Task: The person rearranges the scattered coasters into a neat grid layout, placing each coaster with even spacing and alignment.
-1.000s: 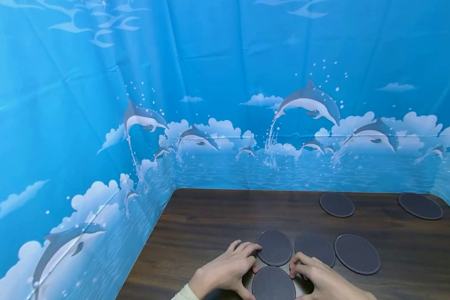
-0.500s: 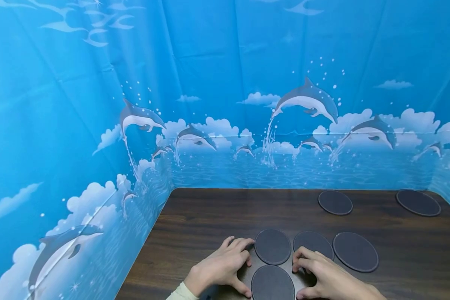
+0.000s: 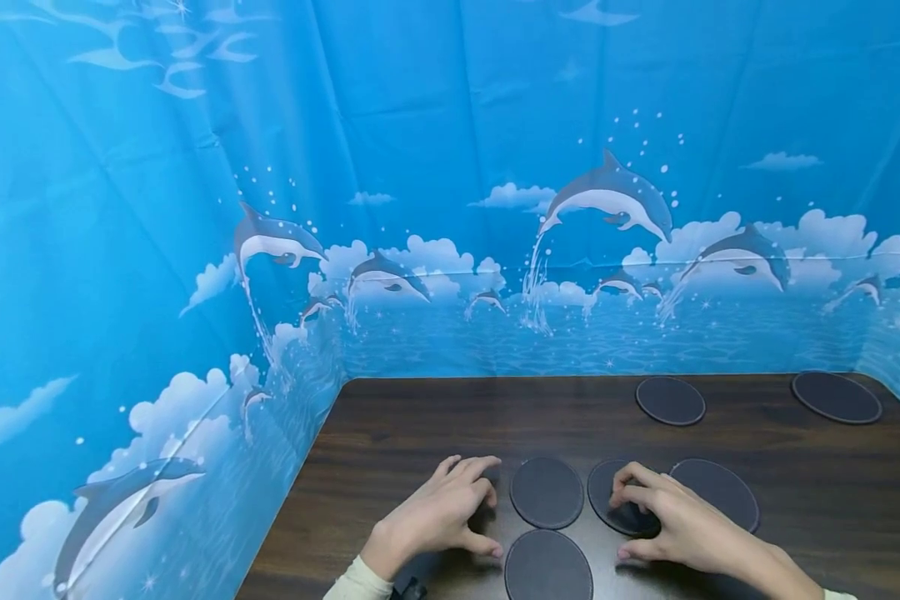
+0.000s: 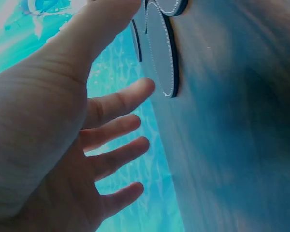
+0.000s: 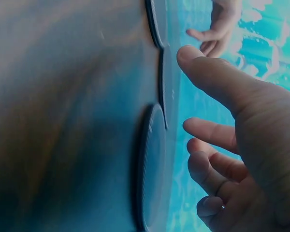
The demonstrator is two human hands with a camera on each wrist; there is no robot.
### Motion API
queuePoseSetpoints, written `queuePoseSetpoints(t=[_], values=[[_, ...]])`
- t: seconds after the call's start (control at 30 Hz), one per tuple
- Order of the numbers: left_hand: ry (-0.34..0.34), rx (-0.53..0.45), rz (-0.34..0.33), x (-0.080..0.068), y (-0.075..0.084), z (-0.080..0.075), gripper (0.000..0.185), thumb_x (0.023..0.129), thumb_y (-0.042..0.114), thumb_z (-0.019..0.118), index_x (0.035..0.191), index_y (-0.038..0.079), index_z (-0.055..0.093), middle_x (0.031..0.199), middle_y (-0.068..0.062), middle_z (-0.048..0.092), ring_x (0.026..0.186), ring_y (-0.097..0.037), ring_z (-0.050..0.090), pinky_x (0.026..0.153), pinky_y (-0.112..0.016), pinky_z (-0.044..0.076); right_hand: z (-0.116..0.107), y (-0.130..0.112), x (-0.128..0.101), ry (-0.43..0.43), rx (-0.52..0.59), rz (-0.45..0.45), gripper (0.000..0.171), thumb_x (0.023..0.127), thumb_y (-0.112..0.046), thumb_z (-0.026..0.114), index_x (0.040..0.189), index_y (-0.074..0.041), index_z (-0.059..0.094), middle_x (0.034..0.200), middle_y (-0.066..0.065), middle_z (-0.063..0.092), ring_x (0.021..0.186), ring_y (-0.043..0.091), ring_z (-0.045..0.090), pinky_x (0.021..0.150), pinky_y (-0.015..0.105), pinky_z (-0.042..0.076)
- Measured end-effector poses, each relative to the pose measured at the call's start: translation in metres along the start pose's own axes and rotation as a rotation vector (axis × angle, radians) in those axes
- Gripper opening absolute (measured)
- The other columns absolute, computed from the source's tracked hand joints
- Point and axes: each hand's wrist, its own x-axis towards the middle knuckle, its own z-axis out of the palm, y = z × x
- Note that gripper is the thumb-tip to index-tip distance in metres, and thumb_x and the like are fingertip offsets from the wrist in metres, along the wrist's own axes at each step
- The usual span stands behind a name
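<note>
Two round dark coasters with stitched rims, a farther one [image 3: 547,492] and a nearer one [image 3: 548,568], lie flat against each other between my hands in the head view. To their left my left hand [image 3: 444,515] holds nothing, its fingers spread and apart from both. My right hand [image 3: 678,518] hovers with loosely bent fingers over a third coaster [image 3: 603,483] and hides part of it. Another coaster [image 3: 723,490] is partly covered by that same hand. In the right wrist view a gap shows between the fingers and the nearest coaster [image 5: 155,164].
Toward the back of the dark wooden table [image 3: 420,425] lie two more coasters, one right of the middle [image 3: 671,401] and one near the far right corner [image 3: 836,397]. A blue dolphin-print curtain [image 3: 420,167] stands along the back and left edges.
Both hands have drawn away from the front coaster, the left one leftward, the right one up and right over the neighbouring coasters. The two coasters between them stay in place.
</note>
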Motion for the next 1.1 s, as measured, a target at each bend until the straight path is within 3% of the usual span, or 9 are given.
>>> queuePoseSetpoints(t=[0.13, 0.27, 0.53, 0.67, 0.8, 1.1], values=[[0.021, -0.017, 0.01, 0.012, 0.0, -0.004, 0.05, 0.083, 0.067, 0.071, 0.102, 0.021, 0.066, 0.156, -0.004, 0.039, 0.144, -0.019, 0.035, 0.113, -0.057, 0.029, -0.015, 0.01, -0.005, 0.04, 0.004, -0.007, 0.037, 0.082, -0.047, 0.084, 0.109, -0.023, 0.072, 0.118, -0.011, 0.051, 0.082, 0.005, 0.047, 0.064, 0.027, 0.04], [0.045, 0.028, 0.026, 0.029, 0.001, -0.01, 0.049, 0.085, 0.066, 0.071, 0.103, 0.021, 0.067, 0.155, -0.003, 0.04, 0.142, -0.018, 0.037, 0.114, -0.055, 0.029, -0.029, 0.02, -0.008, 0.062, 0.007, 0.006, 0.037, 0.083, -0.044, 0.085, 0.108, -0.021, 0.072, 0.117, -0.007, 0.05, 0.081, 0.008, 0.049, 0.062, 0.025, 0.04], [0.028, 0.055, 0.071, 0.079, 0.002, -0.022, 0.048, 0.088, 0.066, 0.067, 0.103, 0.021, 0.068, 0.155, 0.001, 0.041, 0.141, -0.015, 0.039, 0.115, -0.05, 0.029, -0.058, 0.044, -0.016, 0.12, -0.054, 0.062, 0.038, 0.081, -0.04, 0.087, 0.108, -0.02, 0.07, 0.116, -0.004, 0.052, 0.078, 0.007, 0.05, 0.059, 0.026, 0.041], [0.0, 0.055, 0.063, 0.104, -0.006, -0.02, 0.044, 0.091, 0.064, 0.066, 0.105, 0.022, 0.069, 0.155, 0.002, 0.041, 0.139, -0.014, 0.042, 0.114, -0.046, 0.03, -0.066, 0.059, -0.024, 0.182, -0.038, 0.084, 0.036, 0.081, -0.034, 0.088, 0.107, -0.017, 0.071, 0.116, -0.004, 0.052, 0.077, 0.011, 0.048, 0.058, 0.026, 0.039], [-0.026, 0.029, 0.058, 0.121, -0.015, -0.016, 0.042, 0.093, 0.061, 0.065, 0.108, 0.022, 0.069, 0.154, 0.002, 0.043, 0.137, -0.014, 0.044, 0.113, -0.046, 0.031, -0.068, 0.072, -0.033, 0.225, -0.035, 0.171, 0.035, 0.08, -0.032, 0.089, 0.106, -0.016, 0.071, 0.115, -0.005, 0.053, 0.079, 0.015, 0.048, 0.059, 0.028, 0.04], [-0.047, -0.093, 0.075, 0.16, -0.026, -0.005, 0.039, 0.096, 0.057, 0.063, 0.113, 0.023, 0.067, 0.149, 0.005, 0.048, 0.135, -0.01, 0.046, 0.112, -0.045, 0.035, -0.072, 0.088, -0.039, 0.191, -0.023, 0.284, 0.038, 0.083, -0.036, 0.086, 0.109, -0.013, 0.07, 0.115, 0.001, 0.054, 0.081, 0.012, 0.047, 0.061, 0.03, 0.04]])
